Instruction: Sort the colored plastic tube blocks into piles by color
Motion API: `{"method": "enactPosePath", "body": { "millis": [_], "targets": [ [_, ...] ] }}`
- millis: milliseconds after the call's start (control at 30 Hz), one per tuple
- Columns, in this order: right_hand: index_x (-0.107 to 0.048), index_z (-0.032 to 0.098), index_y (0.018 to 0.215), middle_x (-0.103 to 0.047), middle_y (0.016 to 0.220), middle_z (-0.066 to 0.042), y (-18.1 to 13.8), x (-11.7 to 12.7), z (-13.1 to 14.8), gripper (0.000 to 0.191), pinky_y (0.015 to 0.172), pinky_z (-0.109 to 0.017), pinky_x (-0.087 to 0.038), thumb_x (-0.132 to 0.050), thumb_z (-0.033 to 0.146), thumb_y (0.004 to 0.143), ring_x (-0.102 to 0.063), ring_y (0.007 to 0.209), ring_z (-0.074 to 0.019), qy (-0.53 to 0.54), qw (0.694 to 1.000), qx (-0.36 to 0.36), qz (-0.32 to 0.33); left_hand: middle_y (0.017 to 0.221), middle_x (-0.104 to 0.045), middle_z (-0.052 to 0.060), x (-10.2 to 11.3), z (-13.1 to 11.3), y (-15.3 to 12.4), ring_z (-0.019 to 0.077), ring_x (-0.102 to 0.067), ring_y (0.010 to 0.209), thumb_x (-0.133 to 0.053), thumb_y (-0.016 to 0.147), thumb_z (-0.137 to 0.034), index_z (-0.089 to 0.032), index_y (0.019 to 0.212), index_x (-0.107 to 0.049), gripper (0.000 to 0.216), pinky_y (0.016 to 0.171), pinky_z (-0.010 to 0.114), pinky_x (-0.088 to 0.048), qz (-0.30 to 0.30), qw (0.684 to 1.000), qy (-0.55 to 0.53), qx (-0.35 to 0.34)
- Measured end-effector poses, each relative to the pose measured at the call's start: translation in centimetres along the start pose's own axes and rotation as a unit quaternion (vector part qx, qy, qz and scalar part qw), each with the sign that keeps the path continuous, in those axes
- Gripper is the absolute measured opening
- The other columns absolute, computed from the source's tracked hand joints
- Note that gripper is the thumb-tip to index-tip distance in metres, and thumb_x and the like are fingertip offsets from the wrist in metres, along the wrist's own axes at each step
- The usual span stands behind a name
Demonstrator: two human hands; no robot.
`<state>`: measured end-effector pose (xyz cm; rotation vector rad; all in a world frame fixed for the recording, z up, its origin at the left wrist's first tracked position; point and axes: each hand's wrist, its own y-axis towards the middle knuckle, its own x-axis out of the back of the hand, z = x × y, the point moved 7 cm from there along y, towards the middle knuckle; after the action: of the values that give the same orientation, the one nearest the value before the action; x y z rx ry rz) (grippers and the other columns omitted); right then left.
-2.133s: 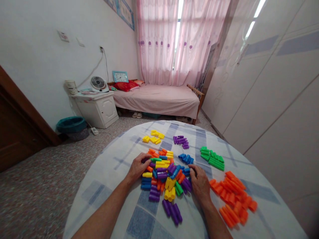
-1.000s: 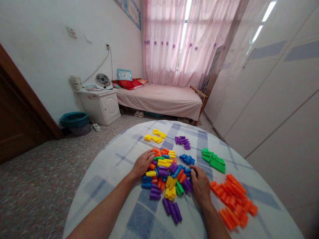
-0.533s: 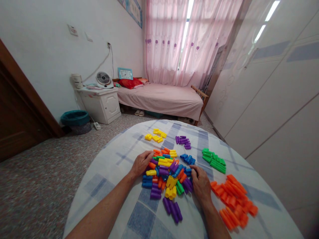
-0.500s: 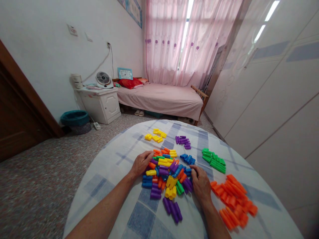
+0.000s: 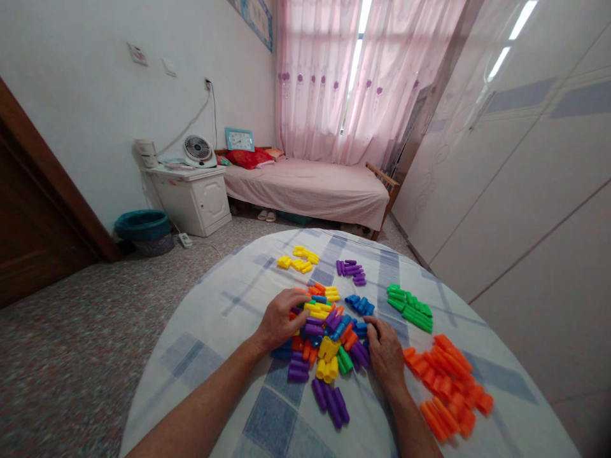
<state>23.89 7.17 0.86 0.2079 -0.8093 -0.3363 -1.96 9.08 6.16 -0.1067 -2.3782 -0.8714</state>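
A mixed pile of plastic tube-shaped building blocks [image 5: 328, 346] in yellow, purple, blue, orange and green lies on a round table. My left hand [image 5: 282, 319] reaches over the pile's left side, thumb and fingers apart around several blocks; I see none lifted. Resting at the right edge of the pile is my right hand [image 5: 386, 350], its fingers loosely bent beside some blue blocks. Its palm side is hidden. Just beyond the pile sits a small blue group [image 5: 359, 305]. Several purple blocks [image 5: 330, 402] lie at its near side.
Sorted groups surround the pile: yellow blocks [image 5: 298, 259] and purple blocks [image 5: 351, 271] at the far side, green blocks [image 5: 409, 308] at right, orange blocks [image 5: 451, 388] nearer right. A checked cloth [image 5: 191, 388] covers the table. Beyond stand a bed [image 5: 305, 184] and a cabinet [image 5: 205, 203].
My left hand has moved right and further over the pile, its thumb and fingers spreading apart. My right hand stays nearly where it was.
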Motion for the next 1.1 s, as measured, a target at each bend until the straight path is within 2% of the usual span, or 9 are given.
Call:
{"method": "enactPosePath", "body": {
  "millis": [100, 200, 400, 567, 733, 900, 1000, 1100],
  "targets": [
    [-0.064, 0.016, 0.099, -0.064, 0.102, -0.009, 0.0, 0.0, 0.0, 0.04, 0.091, -0.035, -0.039, -0.033, 0.037, 0.084, -0.054, 0.1, -0.023, 0.003, 1.0, -0.001, 0.0, 0.112, -0.062, 0.006, -0.8, -0.8, -0.1, 0.0199, -0.054, 0.107, -0.061, 0.072, -0.014, -0.021, 0.101, -0.065, 0.03, 0.096, 0.035, -0.043, 0.053, 0.998, 0.001, -0.027],
    [-0.063, 0.016, 0.1, -0.064, 0.102, -0.009, 0.0, -0.1, -0.2, 0.04, 0.09, -0.035, -0.039, -0.033, 0.037, 0.084, -0.054, 0.1, -0.0227, 0.002, 1.0, 0.0, -0.003, 0.112, -0.062, 0.007, -0.8, -0.5, 0.0, 0.0194, -0.054, 0.107, -0.062, 0.07, -0.011, -0.02, 0.101, -0.065, 0.033, 0.096, 0.034, -0.043, 0.064, 0.998, -0.018, -0.015],
    [-0.064, 0.016, 0.099, -0.065, 0.101, -0.009, 0.0, 0.0, -0.1, 0.04, 0.09, -0.035, -0.039, -0.033, 0.036, 0.084, -0.055, 0.099, -0.022, 0.005, 1.0, 0.008, -0.014, 0.101, -0.063, 0.006, -0.9, -0.1, 0.2, 0.0197, -0.054, 0.099, -0.066, 0.071, -0.021, -0.021, 0.101, -0.065, 0.029, 0.09, 0.034, -0.045, 0.076, 0.997, -0.01, 0.007],
    [-0.064, 0.016, 0.1, -0.065, 0.102, -0.008, 0.0, 0.0, 0.0, 0.04, 0.09, -0.035, -0.039, -0.033, 0.036, 0.084, -0.054, 0.1, -0.0224, 0.001, 1.0, 0.003, -0.009, 0.092, -0.065, 0.006, -1.1, -0.1, 0.3, 0.0203, -0.056, 0.093, -0.063, 0.074, -0.024, -0.02, 0.089, -0.068, 0.016, 0.085, 0.034, -0.045, 0.084, 0.996, 0.027, 0.012],
    [-0.064, 0.016, 0.1, -0.065, 0.102, -0.008, 0.0, 0.0, 0.0, 0.039, 0.09, -0.035, -0.039, -0.033, 0.036, 0.085, -0.054, 0.099, -0.0223, -0.002, 1.0, 0.004, -0.008, 0.092, -0.068, 0.006, -1.3, -0.6, 0.2, 0.0249, -0.055, 0.101, -0.069, 0.07, -0.033, -0.024, 0.095, -0.069, 0.027, 0.092, 0.039, -0.042, 0.11, 0.992, 0.062, -0.008],
    [-0.064, 0.016, 0.1, -0.064, 0.102, -0.008, 0.0, 0.0, 0.1, 0.04, 0.09, -0.035, -0.039, -0.033, 0.036, 0.085, -0.054, 0.099, -0.022, -0.001, 1.0, 0.002, -0.006, 0.101, -0.067, 0.006, -1.0, -0.2, 0.1, 0.0222, -0.056, 0.102, -0.063, 0.076, -0.033, -0.023, 0.099, -0.069, 0.026, 0.094, 0.036, -0.043, 0.06, 0.998, 0.008, 0.033],
    [-0.064, 0.017, 0.099, -0.065, 0.1, -0.008, -0.1, 0.1, 0.3, 0.039, 0.089, -0.034, -0.04, -0.033, 0.035, 0.084, -0.055, 0.098, -0.0213, -0.003, 1.0, 0.0, -0.012, 0.103, -0.068, 0.005, -0.5, 1.0, 0.1, 0.0201, -0.058, 0.102, -0.055, 0.083, -0.037, -0.022, 0.099, -0.069, 0.027, 0.093, 0.033, -0.044, 0.01, 0.992, -0.077, 0.103],
    [-0.064, 0.017, 0.098, -0.065, 0.101, -0.008, -0.1, 0.2, 0.3, 0.038, 0.088, -0.033, -0.04, -0.033, 0.034, 0.084, -0.055, 0.098, -0.021, -0.002, 1.0, -0.003, -0.013, 0.1, -0.069, 0.004, -0.1, 2.6, 0.0, 0.0197, -0.062, 0.095, -0.052, 0.083, -0.042, -0.02, 0.1, -0.069, 0.032, 0.086, 0.031, -0.048, -0.021, 0.97, -0.154, 0.186]
  ]
}}
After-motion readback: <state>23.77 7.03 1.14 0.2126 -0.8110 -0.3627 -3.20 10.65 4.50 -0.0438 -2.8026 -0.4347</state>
